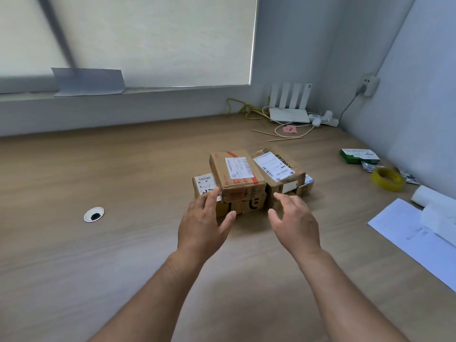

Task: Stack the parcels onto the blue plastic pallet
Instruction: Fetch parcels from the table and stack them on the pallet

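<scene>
left hand and right hand, fingers spread, holding nothing, beside at least five piled parcels.

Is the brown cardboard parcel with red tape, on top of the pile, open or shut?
Shut: the brown cardboard parcel with red tape shows flat closed faces, with the tape running across its top and front.

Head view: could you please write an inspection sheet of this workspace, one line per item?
Surface: wooden desk, with a cable grommet.
Job's things: cardboard parcels piled mid-desk; blue pallet not seen.
Clutter: green box, yellow tape roll, paper sheets.
Hands: left hand and right hand open at the parcels, holding nothing.
Cables: yellow cable beside the white router.
Surroundings: window blind, wall plug.
</scene>
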Demonstrator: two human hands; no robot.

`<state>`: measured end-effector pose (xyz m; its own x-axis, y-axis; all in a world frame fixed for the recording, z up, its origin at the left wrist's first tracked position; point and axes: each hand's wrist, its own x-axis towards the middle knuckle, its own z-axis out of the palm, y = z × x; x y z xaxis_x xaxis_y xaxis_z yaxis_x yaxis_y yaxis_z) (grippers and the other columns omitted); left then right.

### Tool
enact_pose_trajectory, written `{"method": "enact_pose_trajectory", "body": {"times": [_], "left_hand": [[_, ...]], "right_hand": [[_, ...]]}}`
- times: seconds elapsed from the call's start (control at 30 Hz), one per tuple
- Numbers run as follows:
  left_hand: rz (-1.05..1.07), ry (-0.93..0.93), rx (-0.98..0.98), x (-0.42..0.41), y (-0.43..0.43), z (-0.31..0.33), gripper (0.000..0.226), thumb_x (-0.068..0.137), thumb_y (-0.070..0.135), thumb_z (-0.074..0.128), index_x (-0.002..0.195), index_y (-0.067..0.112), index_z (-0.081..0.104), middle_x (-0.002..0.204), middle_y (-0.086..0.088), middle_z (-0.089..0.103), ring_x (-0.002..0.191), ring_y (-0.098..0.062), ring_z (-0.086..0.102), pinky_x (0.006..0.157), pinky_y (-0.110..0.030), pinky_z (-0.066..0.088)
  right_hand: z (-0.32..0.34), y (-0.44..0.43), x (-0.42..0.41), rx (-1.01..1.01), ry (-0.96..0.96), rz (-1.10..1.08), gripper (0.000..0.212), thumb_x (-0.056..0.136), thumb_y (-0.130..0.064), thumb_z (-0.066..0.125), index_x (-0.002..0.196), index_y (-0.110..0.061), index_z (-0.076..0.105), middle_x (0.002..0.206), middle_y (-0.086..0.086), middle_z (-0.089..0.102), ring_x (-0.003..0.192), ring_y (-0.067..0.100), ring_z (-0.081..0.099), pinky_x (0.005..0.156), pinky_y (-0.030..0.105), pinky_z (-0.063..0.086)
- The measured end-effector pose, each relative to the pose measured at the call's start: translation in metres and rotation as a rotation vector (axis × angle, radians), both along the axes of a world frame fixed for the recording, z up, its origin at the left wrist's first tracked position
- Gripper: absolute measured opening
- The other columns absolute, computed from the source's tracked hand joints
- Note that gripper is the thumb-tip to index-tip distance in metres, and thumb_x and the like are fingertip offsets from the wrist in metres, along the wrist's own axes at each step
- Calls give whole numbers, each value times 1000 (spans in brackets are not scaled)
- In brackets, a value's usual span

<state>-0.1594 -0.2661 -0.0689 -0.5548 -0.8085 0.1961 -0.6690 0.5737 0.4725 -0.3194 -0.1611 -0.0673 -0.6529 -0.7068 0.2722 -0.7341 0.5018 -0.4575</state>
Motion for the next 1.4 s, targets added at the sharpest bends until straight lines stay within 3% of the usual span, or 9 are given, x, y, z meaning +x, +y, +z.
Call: {"method": "enact_pose_trajectory", "body": {"times": [0.37, 0.53, 0.6, 0.77, 0.87, 0.97, 1.13, 1.27, 1.4], "left_hand": [[57, 78, 275, -64, -95, -39, 66, 93, 52, 46, 148, 22, 25, 146, 0, 40, 132, -19, 38, 101, -35, 38], [30, 189, 371, -82, -108, -56, 48, 92, 49, 47, 134, 26, 43, 126, 6, 56, 111, -18, 54, 92, -40, 49], [43, 227, 410, -84, -108, -58, 47, 93, 44, 49, 135, 25, 44, 125, 5, 55, 111, -17, 55, 93, -41, 49], [49, 379, 562, -76, -99, -52, 44, 95, 26, 54, 138, 29, 42, 126, 10, 55, 110, -11, 55, 95, -34, 49], [44, 470, 616, -66, -87, -50, 48, 95, 16, 54, 138, 32, 42, 120, 14, 55, 109, -8, 54, 95, -29, 47], [38, 506, 608, -56, -77, -46, 55, 93, 9, 54, 141, 31, 39, 115, 16, 55, 105, -7, 56, 91, -24, 46], [2, 540, 589, -30, -53, -38, 64, 91, 5, 55, 144, 35, 34, 122, 11, 56, 108, -6, 58, 94, -30, 49], [6, 576, 564, 0, -26, -27, 65, 92, 2, 54, 140, 40, 32, 117, 21, 57, 98, 16, 55, 81, -7, 44], [16, 572, 536, 30, 1, -18, 65, 93, 4, 52, 146, 32, 30, 128, 10, 55, 109, 8, 53, 92, -20, 45]], "right_hand": [[-39, -108, -69, 101, -245, -17, 53, 97, -38, 49, 142, -12, 41, 135, 12, 52, 125, 28, 45, 99, 36, 38], [-45, -124, -77, 38, -383, 25, 35, 101, -31, 42, 120, -7, 57, 114, 4, 62, 107, 27, 53, 82, 34, 40], [-46, -125, -76, 14, -434, 27, 31, 101, -27, 42, 121, -10, 58, 111, 1, 61, 103, 23, 53, 79, 31, 39], [-53, -121, -75, -75, -696, 23, 25, 94, -23, 53, 119, -22, 54, 116, -1, 62, 108, 17, 58, 91, 35, 47], [-54, -112, -71, -52, -815, 90, 53, 86, -26, 59, 137, -29, 43, 131, -2, 58, 120, 16, 54, 105, 42, 43], [-51, -99, -63, -58, -855, 159, 75, 86, -12, 62, 151, -30, 27, 139, -7, 53, 127, 12, 49, 111, 41, 37], [-33, -68, -38, -177, -837, 156, 83, 80, -3, 69, 147, -33, 31, 125, -9, 61, 118, 9, 55, 106, 33, 41], [-18, -36, -11, -222, -826, 232, 86, 77, 0, 71, 144, -39, 33, 117, -15, 63, 116, 6, 55, 105, 33, 42], [-2, -4, 17, -220, -887, 312, 97, 71, -7, 73, 149, -41, 26, 123, -18, 59, 117, 3, 56, 104, 39, 46]]}}
